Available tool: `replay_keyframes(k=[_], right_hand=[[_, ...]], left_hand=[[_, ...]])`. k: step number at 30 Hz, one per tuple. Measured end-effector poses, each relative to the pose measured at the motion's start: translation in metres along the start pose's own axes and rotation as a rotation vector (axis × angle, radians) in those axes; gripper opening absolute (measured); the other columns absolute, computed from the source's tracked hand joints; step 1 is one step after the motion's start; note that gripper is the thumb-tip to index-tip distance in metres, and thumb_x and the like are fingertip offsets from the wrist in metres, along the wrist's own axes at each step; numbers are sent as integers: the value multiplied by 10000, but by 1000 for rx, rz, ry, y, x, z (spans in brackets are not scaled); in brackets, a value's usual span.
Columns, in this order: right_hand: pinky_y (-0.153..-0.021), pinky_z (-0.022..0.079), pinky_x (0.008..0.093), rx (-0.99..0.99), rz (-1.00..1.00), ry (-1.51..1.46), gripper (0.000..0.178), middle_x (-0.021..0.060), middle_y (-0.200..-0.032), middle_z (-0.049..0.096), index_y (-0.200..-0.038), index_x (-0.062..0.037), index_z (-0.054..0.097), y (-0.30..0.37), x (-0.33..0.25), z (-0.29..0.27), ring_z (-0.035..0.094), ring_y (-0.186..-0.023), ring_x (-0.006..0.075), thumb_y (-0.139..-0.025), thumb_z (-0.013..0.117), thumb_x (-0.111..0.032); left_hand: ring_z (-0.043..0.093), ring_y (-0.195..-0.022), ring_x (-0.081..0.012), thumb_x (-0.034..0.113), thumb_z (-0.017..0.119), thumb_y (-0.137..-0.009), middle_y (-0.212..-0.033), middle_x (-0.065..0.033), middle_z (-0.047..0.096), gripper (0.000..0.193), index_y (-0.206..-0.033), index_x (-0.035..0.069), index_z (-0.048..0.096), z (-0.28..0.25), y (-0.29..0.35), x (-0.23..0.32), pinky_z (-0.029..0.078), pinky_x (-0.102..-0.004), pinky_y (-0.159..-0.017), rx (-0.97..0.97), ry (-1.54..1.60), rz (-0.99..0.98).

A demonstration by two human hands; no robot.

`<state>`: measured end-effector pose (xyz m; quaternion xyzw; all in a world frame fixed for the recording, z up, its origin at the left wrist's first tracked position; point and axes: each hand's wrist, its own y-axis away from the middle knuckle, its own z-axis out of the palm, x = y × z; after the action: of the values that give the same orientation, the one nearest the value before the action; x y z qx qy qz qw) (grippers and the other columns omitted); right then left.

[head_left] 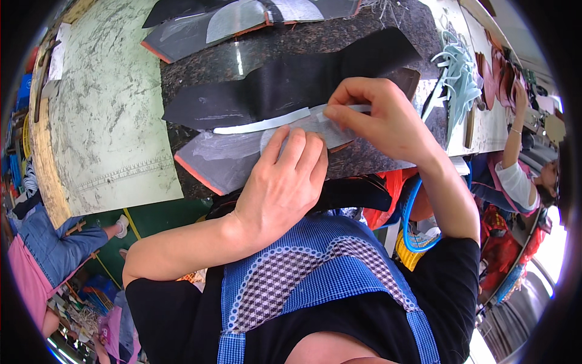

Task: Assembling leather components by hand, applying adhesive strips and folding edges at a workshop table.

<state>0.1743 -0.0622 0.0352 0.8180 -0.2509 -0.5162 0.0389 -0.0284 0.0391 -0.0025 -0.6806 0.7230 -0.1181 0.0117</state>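
Note:
A dark panel with a grey underside and orange-red edge (221,159) lies on a speckled stone slab (182,138) in front of me. A long black panel (267,85) with a wavy outline lies along its far side. A narrow white strip (260,126) runs along the seam between them. My left hand (282,176) lies flat on the grey panel, fingertips just below the strip. To its right, my right hand (388,121) pinches the strip's right part between thumb and forefinger; the exact grip is partly hidden.
More dark panels with grey patches (242,21) lie at the slab's far edge. Pale blue-green strips (458,73) hang in a bundle at right. A marked pale board (109,121) covers the left. Co-workers stand at far left (45,242) and far right (515,182).

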Motion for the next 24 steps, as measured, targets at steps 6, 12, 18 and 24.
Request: replay_keyframes(k=[6, 12, 18, 24], right_hand=[[-578, 518, 325, 20, 145, 15, 240, 90, -693, 689, -996, 29, 766, -16, 6, 13, 663, -612, 142, -957, 739, -206], [-599, 552, 442, 199, -125, 425, 332, 162, -676, 685, -901, -31, 718, -17, 17, 29, 720, -642, 329, -892, 805, -351], [-598, 532, 432, 181, -55, 559, 365, 132, -678, 677, -899, -36, 702, 0, 15, -5, 700, -637, 322, -883, 825, -379], [-606, 510, 372, 188, 40, 277, 251, 107, -692, 682, -941, -11, 729, -2, 24, -3, 667, -617, 227, -896, 786, -252]], left_hand=[[570, -1240, -336, 120, 673, -838, -1222, -179, 589, 438, -1245, -41, 673, 5, 8, -4, 545, -412, -1066, 33, 17, -12], [574, -1308, -378, 137, 662, -847, -1365, -280, 599, 480, -1281, -66, 632, 1, 2, -7, 519, -428, -1108, -14, 10, -5], [610, -1269, -381, 155, 665, -846, -1356, -313, 611, 444, -1232, -61, 624, 1, -5, -6, 522, -417, -1096, -77, -116, 29], [627, -1202, -359, 165, 676, -866, -1383, -238, 640, 364, -1174, -25, 635, 5, -11, -8, 537, -400, -1037, -13, -106, 64]])
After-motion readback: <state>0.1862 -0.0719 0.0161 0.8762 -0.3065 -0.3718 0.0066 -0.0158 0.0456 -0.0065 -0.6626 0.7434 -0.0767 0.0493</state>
